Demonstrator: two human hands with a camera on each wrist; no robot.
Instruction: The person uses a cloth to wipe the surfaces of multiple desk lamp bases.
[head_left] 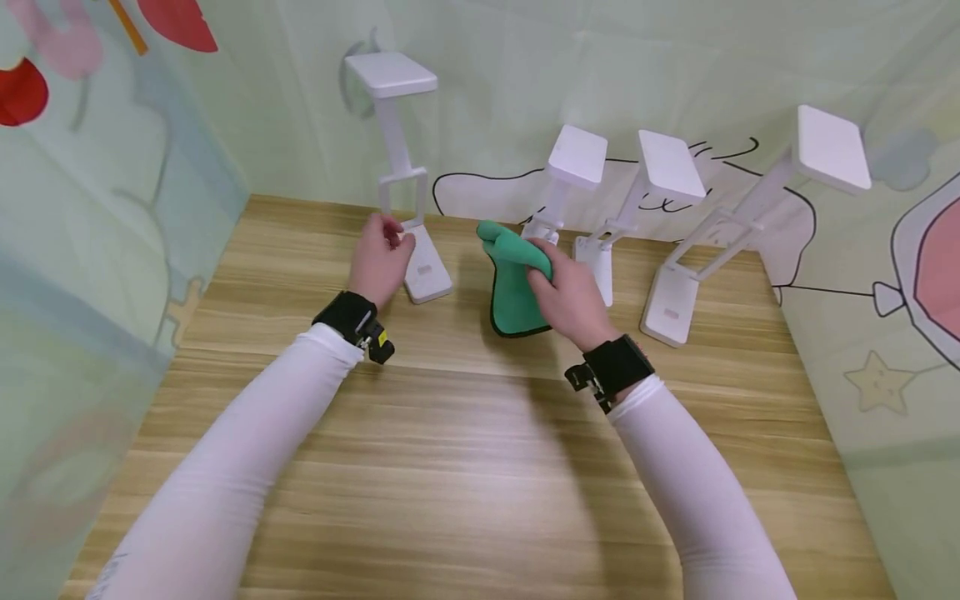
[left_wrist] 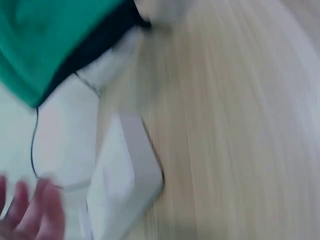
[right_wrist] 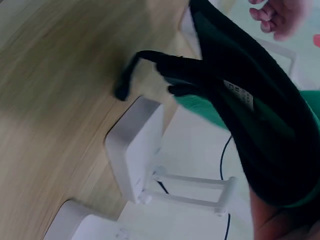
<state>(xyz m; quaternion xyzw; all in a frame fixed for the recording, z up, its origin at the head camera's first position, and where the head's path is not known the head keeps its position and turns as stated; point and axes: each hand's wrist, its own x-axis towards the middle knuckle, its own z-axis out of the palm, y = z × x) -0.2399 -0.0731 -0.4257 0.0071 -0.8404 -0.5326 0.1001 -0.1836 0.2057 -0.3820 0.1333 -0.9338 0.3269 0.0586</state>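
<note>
My right hand (head_left: 573, 292) grips a green cloth (head_left: 516, 300) with black edging, bunched at its top and hanging over the table. In the right wrist view the cloth (right_wrist: 272, 107) looks pouch-like, with a white label and a dark loop dangling from it. My left hand (head_left: 378, 262) is beside the base of the leftmost white desk lamp (head_left: 427, 271), its fingers loosely bent. The left wrist view shows those fingers (left_wrist: 37, 210) blurred, with nothing between them and apart from the lamp base (left_wrist: 125, 175).
Along the back of the wooden table (head_left: 465, 467) stand more white folding lamps: one (head_left: 577, 156) behind the cloth, a second (head_left: 671, 167) right of it, and a third (head_left: 832, 150) at the far right. A printed fabric wall (head_left: 495, 92) rises close behind them.
</note>
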